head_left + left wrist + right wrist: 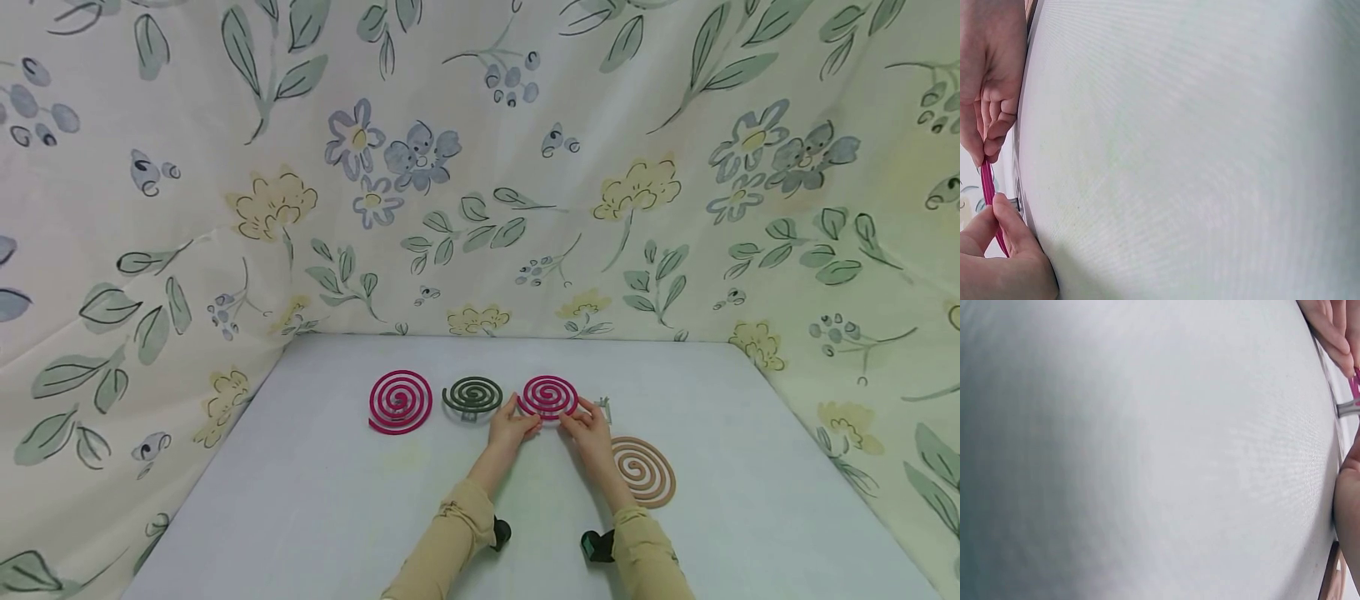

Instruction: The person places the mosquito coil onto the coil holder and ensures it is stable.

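Observation:
Both hands hold a magenta mosquito coil (548, 397) by its near edges, just above the table. My left hand (510, 423) pinches its left side; in the left wrist view that hand (1013, 250) has thumb and finger on the coil's edge (988, 181). On the opposite side my right hand (588, 429) grips the rim with thumb and fingers. A small metal stand (1349, 408) shows between the hands in the right wrist view. Left of my left hand, a dark green coil (474, 393) rests raised on a metal stand (469, 416).
Another magenta coil (401, 402) is at the far left of the row. A tan coil (643, 472) lies beside my right forearm. Just right of my right hand stands a small metal piece (604, 409). Floral cloth (480, 167) hangs behind the white table (300, 500).

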Available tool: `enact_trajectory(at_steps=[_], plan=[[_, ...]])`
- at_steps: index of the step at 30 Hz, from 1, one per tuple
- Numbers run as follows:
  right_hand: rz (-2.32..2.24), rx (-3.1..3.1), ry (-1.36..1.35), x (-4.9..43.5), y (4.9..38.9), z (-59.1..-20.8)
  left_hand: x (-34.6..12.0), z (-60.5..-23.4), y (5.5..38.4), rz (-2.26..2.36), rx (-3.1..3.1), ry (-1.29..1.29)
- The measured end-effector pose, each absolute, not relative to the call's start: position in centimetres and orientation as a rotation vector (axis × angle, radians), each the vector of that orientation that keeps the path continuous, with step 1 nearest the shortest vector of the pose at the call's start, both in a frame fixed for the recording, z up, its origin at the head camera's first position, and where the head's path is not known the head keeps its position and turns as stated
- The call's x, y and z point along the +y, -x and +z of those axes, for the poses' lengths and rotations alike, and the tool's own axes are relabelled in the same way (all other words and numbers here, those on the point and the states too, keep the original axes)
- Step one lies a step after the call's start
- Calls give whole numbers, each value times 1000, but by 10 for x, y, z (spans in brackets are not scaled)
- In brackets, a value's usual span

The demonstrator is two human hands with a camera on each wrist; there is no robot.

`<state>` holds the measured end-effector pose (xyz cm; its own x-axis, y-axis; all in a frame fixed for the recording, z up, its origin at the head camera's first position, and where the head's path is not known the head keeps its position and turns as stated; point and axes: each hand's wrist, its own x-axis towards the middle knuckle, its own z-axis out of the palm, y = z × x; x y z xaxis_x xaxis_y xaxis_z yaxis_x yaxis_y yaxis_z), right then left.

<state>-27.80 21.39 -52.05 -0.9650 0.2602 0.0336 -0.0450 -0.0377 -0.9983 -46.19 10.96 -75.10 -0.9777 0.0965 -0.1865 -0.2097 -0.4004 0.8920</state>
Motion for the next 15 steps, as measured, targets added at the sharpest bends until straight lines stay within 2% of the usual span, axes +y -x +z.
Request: enact_trajectory(at_steps=[15], plan=[[2129,-2037,260,215,281,-523,114,-775,477,2513,1585,118]])
